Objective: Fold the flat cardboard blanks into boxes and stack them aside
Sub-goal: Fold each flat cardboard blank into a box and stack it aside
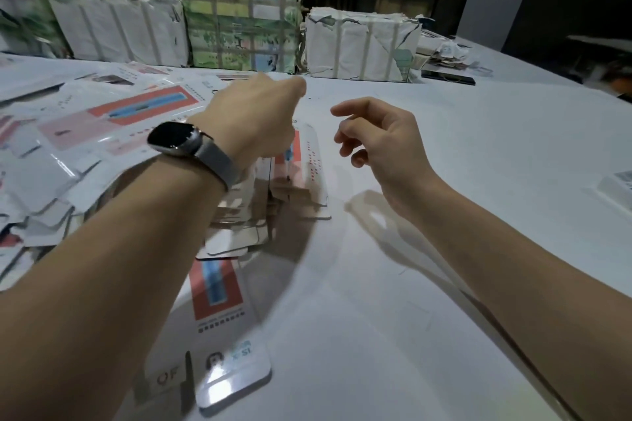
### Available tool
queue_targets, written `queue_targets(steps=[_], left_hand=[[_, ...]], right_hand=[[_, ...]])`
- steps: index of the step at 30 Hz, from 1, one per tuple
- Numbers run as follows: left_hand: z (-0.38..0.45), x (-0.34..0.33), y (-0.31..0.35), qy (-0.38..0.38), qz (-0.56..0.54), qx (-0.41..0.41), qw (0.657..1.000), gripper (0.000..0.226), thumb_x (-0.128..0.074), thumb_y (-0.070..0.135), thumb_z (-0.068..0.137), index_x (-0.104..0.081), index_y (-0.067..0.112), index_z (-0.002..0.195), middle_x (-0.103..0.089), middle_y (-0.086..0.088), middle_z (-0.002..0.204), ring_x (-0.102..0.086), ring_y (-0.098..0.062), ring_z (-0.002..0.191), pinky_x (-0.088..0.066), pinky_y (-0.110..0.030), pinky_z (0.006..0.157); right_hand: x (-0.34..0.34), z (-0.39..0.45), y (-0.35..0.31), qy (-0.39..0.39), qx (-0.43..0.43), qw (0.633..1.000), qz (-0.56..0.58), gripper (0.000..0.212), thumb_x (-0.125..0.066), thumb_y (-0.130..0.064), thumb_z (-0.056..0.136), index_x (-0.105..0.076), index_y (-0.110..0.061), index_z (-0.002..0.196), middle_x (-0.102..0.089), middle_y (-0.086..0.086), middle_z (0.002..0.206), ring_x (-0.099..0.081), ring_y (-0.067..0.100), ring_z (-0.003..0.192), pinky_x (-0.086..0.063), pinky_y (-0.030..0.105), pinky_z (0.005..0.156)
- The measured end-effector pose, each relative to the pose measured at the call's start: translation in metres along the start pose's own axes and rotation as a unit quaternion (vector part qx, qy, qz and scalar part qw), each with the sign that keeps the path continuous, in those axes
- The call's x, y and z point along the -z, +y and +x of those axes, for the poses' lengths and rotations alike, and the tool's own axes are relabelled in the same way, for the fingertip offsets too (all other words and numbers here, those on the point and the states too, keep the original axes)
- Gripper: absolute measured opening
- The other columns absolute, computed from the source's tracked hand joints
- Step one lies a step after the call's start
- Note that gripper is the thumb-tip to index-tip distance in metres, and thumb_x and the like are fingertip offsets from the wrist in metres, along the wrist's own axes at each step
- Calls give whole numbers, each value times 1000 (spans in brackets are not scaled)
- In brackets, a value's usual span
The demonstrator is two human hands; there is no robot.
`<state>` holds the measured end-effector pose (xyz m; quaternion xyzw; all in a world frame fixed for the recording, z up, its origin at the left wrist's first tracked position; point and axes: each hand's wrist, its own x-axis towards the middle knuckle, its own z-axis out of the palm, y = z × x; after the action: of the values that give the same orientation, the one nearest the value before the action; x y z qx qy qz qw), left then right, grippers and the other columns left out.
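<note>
Head view had both my arms stretched out over the white table, and I took the pile of flat blanks at its middle as my landmark. My left hand, smartwatch on its wrist, hung above the pile's far end with its fingers turned away from the camera, so I could not tell whether they gripped a blank. My right hand hovered just right of the pile, fingers loosely curled and holding nothing. More blanks lay spread to the pile's left, one lone blank lay on its near side, and strapped bundles stood beyond it. I judged the step was picking a single blank: peel only the top sheet, then bring the right hand across to steady its free edge before folding
</note>
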<state>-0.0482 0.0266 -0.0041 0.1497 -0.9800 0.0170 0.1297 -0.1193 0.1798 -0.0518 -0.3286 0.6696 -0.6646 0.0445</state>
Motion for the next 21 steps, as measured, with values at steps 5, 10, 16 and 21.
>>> queue_targets(steps=[5,10,16,21], left_hand=[[-14,45,23,221,-97,-52,969,52,-41,-9,91,-47,11,139,-59,-24,126,-61,-44,104,-54,-40,75],[-31,73,44,205,-447,-118,863,27,-40,6,102,-52,18,123,-63,-3,129,-65,-18,111,-57,-16,74],[-23,29,47,-53,-802,-62,592,38,-44,9,103,-54,17,139,-68,-7,101,-66,-18,82,-58,-31,68],[-17,-4,58,-208,-867,-124,435,43,-35,44,106,-42,44,148,-61,-3,134,-59,-27,116,-50,-49,95]], right_hand=[[6,5,-10,40,17,998,45,16,-57,-18,88,-66,-26,100,-62,-4,69,-56,13,61,-40,24,51],[21,13,-38,82,106,989,68,36,-51,-35,95,-48,-31,131,-57,8,98,-61,12,73,-47,27,59],[17,8,-42,75,178,981,18,38,-50,-19,100,-44,-19,137,-58,13,126,-66,27,107,-59,45,85],[25,12,-21,161,134,973,-96,29,-49,-22,103,-56,-21,131,-62,3,113,-65,13,97,-60,34,80]])
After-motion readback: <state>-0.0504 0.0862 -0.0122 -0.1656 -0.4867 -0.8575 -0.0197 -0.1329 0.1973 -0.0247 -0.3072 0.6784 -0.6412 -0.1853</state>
